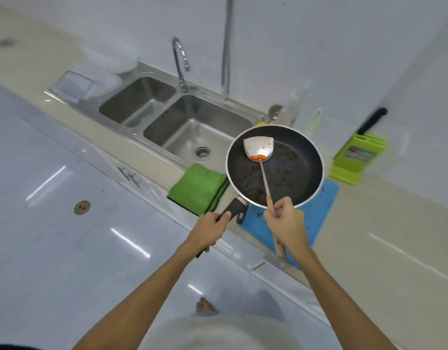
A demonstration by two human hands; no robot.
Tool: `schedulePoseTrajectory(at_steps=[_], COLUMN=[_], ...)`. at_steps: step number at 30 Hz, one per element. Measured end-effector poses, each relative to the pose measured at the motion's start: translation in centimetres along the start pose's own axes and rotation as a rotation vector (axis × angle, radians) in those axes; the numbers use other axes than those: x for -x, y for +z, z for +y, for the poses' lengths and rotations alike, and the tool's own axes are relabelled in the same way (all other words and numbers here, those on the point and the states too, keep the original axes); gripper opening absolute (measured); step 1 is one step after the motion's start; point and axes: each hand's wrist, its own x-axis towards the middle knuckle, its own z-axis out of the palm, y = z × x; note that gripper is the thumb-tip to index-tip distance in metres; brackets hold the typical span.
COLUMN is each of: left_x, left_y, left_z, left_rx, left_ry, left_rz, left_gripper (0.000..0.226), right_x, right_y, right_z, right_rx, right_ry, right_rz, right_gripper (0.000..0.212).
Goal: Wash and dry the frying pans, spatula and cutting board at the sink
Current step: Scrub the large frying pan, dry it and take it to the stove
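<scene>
My left hand grips the black handle of a dark frying pan, which is held above the counter to the right of the sink. Greasy spots dot the pan's inside. My right hand holds the wooden handle of a metal spatula; its blade, smeared with orange sauce, lies inside the pan. A blue cutting board lies on the counter under the pan, partly hidden by it and by my right hand. The double steel sink sits to the left, with nothing in its basins.
A folded green cloth lies at the counter edge between sink and board. A green knife block with a black handle stands at the right. The faucet rises behind the sink. Clear plastic containers sit to its left.
</scene>
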Motion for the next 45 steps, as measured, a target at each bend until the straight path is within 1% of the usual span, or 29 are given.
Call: schedulePoseTrajectory(at_steps=[3,7,11,14,19,24,29,34,39,42,45], left_x=[-1.3,-3.8,-7.8,-10.9,-15.9,-20.5,-26.0,-33.1,-39.3,-42.0,-44.5], left_y=[-4.5,-9.5,-14.0,-17.1,-21.8,-25.5,-29.7,-35.1,-40.8,-43.3,-44.8], left_z=[-2.7,-5.4,-7.0,-7.4,-7.5,-7.7,-8.7,-9.8,-10.3,-10.7,-10.9], left_rx=[0.033,0.056,0.061,0.025,-0.033,-0.056,-0.116,-0.166,-0.347,-0.397,-0.418], left_ry=[-0.022,-0.063,-0.077,-0.072,-0.086,-0.105,-0.051,0.004,0.096,0.132,0.140], left_rz=[0.047,0.103,0.146,0.162,0.174,0.133,0.112,-0.006,-0.105,-0.142,-0.191], left_gripper=[0.055,0.052,0.053,0.053,0.054,0.057,0.067,0.060,0.059,0.059,0.056], right_x=[-1.3,-4.0,-8.1,-11.2,-16.1,-19.9,-23.1,-25.3,-26.3,-26.1,-25.9], right_y=[4.5,9.3,13.3,15.8,19.5,22.5,25.6,28.4,30.8,31.5,32.1], right_z=[-3.9,-8.4,-11.9,-14.4,-18.0,-20.9,-22.7,-24.7,-25.9,-26.3,-25.7], right_rx=[0.026,0.076,0.105,0.119,0.068,0.082,0.079,0.033,-0.013,-0.072,-0.126], right_ry=[-0.046,-0.118,-0.135,-0.114,-0.092,-0.071,0.011,0.118,0.284,0.368,0.410], right_rz=[-0.032,-0.063,-0.075,-0.099,-0.055,-0.034,0.004,0.128,0.319,0.444,0.541], right_gripper=[0.020,0.016,0.014,0.014,0.019,0.015,0.016,0.019,0.019,0.013,0.015])
